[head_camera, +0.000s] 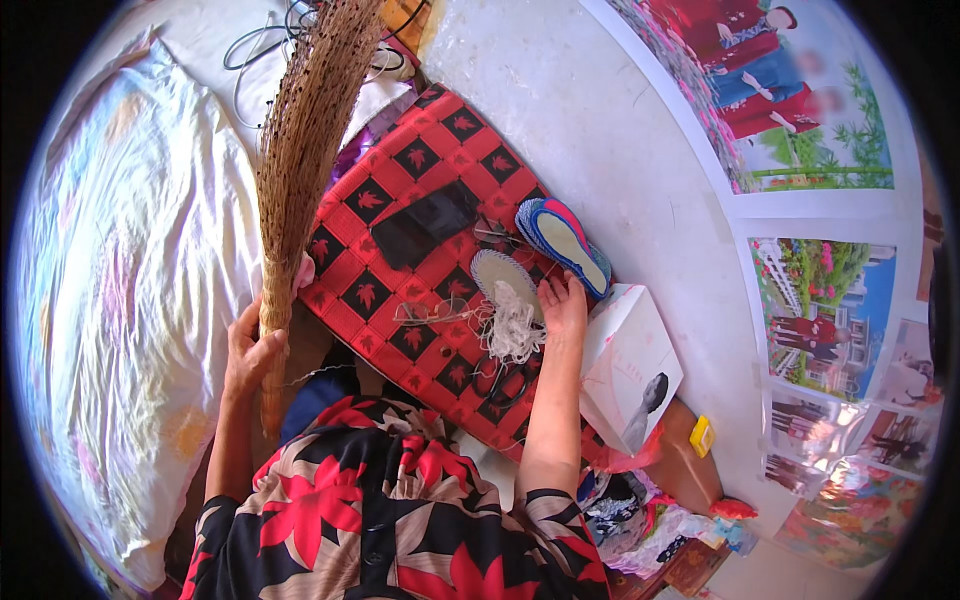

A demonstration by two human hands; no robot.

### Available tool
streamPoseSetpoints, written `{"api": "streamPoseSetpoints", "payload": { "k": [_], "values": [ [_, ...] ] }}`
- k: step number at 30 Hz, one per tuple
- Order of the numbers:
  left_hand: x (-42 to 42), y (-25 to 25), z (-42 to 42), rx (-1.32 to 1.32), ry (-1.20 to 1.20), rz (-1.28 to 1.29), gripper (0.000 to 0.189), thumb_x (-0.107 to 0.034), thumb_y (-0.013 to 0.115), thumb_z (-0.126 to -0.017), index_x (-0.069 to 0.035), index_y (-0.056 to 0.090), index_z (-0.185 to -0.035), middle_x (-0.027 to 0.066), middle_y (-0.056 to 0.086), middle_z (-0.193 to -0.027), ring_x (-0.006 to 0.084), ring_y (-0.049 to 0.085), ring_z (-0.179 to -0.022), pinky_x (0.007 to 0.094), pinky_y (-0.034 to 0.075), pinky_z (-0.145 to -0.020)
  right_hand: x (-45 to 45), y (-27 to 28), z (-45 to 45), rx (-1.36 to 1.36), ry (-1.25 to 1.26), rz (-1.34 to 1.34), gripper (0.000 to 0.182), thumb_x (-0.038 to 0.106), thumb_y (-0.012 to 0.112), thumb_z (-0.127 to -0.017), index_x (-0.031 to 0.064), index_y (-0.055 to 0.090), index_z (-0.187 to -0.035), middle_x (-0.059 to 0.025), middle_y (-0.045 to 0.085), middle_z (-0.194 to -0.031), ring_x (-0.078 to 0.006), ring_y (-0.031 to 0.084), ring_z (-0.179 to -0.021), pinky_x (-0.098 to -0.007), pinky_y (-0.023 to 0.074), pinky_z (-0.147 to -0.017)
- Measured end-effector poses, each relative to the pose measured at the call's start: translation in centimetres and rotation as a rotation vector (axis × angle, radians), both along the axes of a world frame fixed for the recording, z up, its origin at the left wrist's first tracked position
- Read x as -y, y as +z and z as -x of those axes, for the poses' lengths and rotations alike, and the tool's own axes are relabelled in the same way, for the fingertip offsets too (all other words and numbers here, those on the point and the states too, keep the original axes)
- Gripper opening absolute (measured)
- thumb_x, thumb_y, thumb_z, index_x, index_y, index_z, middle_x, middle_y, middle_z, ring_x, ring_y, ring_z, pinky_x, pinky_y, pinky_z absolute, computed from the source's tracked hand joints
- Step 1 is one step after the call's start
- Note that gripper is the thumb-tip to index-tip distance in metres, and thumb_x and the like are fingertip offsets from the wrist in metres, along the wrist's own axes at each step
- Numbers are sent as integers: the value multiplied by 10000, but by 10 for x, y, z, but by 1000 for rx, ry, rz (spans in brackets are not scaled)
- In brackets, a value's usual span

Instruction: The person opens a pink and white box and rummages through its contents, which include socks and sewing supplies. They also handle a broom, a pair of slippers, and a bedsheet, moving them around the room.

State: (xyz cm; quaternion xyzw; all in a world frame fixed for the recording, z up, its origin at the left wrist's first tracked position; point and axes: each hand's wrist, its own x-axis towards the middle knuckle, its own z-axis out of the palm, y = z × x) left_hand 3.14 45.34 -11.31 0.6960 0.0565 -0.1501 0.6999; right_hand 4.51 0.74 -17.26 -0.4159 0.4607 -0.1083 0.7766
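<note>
My left hand is wrapped around the handle of a straw broom, whose bristle end points away from me, up past the top of the view. My right hand is over the red-and-black leaf-patterned cloth, fingers a little apart and holding nothing that I can see. Just beyond its fingertips is a blue-rimmed shoe sole or insole. A pale sole with corded edging lies left of that hand, partly under a tangle of white string.
Eyeglasses, a flat black object and dark-handled scissors lie on the cloth. A white box stands to the right. Rumpled bedding is at left. Cables lie at the top; photo posters hang on the right wall.
</note>
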Motion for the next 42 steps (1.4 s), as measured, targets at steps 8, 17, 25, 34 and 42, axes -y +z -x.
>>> {"api": "streamPoseSetpoints", "payload": {
  "k": [8, 17, 25, 34, 42],
  "values": [
    [3, -1, 3, -18, 1, -7, 669, -348, 583, -644, 18, 412, -1178, -6, 476, -731, 66, 461, -599, 209, 382, -517, 20, 8, -12, -107, 361, 751, 179, 193, 467, -833, 40, 552, -874, -44, 570, -789, -161, 520, -716, -271, 427, -682],
    [19, 9, 12, -48, -42, -35, 678, -333, 595, -642, 31, 403, -1180, -11, 478, -735, 64, 454, -612, 202, 376, -523, 97, -17, -86, -155, 600, 1517, 243, 202, 412, -802, 0, 546, -808, -199, 572, -787, -343, 544, -755, -394, 415, -679],
    [28, 5, 29, -31, -20, -55, 697, -342, 608, -646, 40, 391, -1187, -10, 478, -779, 66, 435, -663, 200, 372, -562, 85, -34, -87, -199, 748, 1675, 221, 217, 383, -835, 25, 478, -780, -223, 542, -742, -404, 509, -717, -462, 390, -624],
    [46, 13, 22, -64, -58, -9, 669, -269, 593, -642, 22, 380, -1205, -5, 486, -683, 63, 465, -548, 195, 385, -492, 62, -34, -56, -116, 707, 1671, 187, 212, 385, -842, 48, 467, -803, -201, 543, -721, -393, 518, -671, -467, 393, -582],
    [47, 12, 24, -22, -76, -39, 659, -275, 586, -641, 24, 392, -1195, -7, 483, -675, 61, 455, -542, 194, 374, -488, 65, -35, -56, -25, 722, 1673, 160, 194, 398, -833, 56, 475, -809, -180, 556, -692, -372, 537, -633, -458, 411, -565]
  ]
}}
